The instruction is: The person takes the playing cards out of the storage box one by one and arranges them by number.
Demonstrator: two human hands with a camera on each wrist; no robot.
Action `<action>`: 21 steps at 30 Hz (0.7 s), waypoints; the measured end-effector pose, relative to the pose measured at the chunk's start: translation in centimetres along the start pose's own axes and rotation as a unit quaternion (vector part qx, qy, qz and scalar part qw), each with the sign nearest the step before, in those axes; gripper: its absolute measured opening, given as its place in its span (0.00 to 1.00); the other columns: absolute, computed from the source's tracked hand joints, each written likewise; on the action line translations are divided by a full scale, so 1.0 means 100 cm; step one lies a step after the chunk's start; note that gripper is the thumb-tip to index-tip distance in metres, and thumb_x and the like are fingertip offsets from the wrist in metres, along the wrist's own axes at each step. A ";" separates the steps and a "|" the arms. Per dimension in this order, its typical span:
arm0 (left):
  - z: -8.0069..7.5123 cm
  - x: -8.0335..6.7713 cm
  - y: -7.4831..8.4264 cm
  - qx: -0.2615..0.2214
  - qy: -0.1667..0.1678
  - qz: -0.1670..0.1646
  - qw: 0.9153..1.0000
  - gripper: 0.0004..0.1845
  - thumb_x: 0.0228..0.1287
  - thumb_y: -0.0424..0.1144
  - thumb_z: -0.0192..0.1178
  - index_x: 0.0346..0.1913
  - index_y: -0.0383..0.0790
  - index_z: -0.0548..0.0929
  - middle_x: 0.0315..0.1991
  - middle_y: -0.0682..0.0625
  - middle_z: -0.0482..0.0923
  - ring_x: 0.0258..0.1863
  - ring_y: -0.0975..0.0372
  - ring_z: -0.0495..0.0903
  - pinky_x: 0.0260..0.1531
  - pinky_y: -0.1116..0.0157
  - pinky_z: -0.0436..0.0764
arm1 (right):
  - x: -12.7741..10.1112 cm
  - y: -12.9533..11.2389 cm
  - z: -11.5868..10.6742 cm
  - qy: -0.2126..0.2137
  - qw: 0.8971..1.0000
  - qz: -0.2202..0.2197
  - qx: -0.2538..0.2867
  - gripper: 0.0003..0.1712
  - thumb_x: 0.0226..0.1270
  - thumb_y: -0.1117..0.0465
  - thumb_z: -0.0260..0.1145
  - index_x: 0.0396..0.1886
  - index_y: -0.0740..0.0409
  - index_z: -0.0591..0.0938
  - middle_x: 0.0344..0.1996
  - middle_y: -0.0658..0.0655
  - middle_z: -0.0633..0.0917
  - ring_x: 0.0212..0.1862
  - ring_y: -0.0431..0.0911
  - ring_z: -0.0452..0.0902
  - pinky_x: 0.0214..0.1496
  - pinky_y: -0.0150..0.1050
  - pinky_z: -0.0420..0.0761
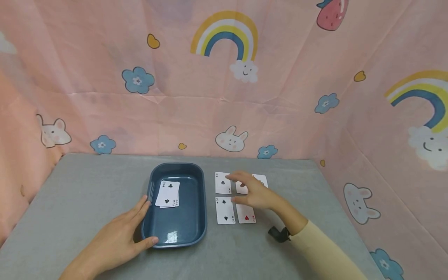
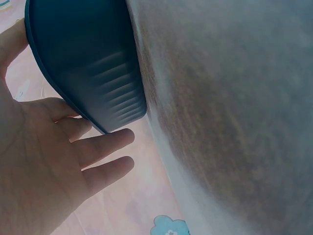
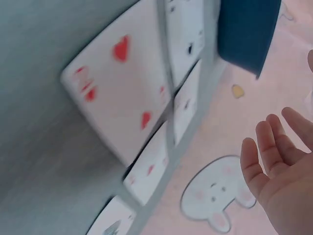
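In the tray (image 1: 201,202) lies a card (image 1: 168,193) marked 2 of clubs. On the table (image 1: 80,194): ace of clubs (image 1: 222,182), 2 of spades (image 1: 225,210), 2 of hearts (image 1: 246,214).

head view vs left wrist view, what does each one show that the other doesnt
Only the head view shows the right hand hovering over the face-up playing cards laid out right of the tray, the two of clubs lying inside the tray, and the rainbow backdrop. Only the left wrist view shows the ribbed grip on the tray's outer wall up close. Both show the left hand with straight fingers against the dark blue tray on the grey table.
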State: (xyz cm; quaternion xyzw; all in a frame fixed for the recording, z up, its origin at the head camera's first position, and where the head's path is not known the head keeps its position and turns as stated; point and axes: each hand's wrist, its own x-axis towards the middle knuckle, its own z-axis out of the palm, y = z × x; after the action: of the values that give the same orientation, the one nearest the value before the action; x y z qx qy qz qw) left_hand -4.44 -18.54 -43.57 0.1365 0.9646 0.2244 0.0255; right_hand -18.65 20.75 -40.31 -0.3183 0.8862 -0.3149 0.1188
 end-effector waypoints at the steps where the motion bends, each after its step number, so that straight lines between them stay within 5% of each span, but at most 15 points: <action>1: 0.000 0.000 0.000 0.000 0.000 0.000 1.000 0.59 0.60 0.75 0.64 0.80 0.33 0.64 0.81 0.37 0.58 0.69 0.36 0.73 0.61 0.36 0.76 | 0.002 -0.003 0.000 -0.002 1.000 -0.003 0.000 0.38 0.66 0.61 0.73 0.75 0.60 0.73 0.70 0.62 0.75 0.65 0.62 0.74 0.64 0.61 0.76; 21: 0.001 -0.001 0.000 0.000 0.005 0.004 1.000 0.59 0.60 0.75 0.64 0.80 0.33 0.64 0.81 0.38 0.58 0.69 0.37 0.73 0.61 0.36 0.76 | 0.051 -0.043 0.024 0.010 0.998 -0.042 0.034 0.38 0.68 0.60 0.73 0.75 0.62 0.72 0.68 0.59 0.77 0.65 0.53 0.74 0.64 0.55 0.77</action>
State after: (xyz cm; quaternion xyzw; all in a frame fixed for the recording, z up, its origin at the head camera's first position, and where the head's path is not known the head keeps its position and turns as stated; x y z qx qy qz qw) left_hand -4.37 -18.55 -43.63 0.1388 0.9641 0.2253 0.0199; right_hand -19.42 13.76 -39.47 -0.3478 0.8619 -0.3528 0.1079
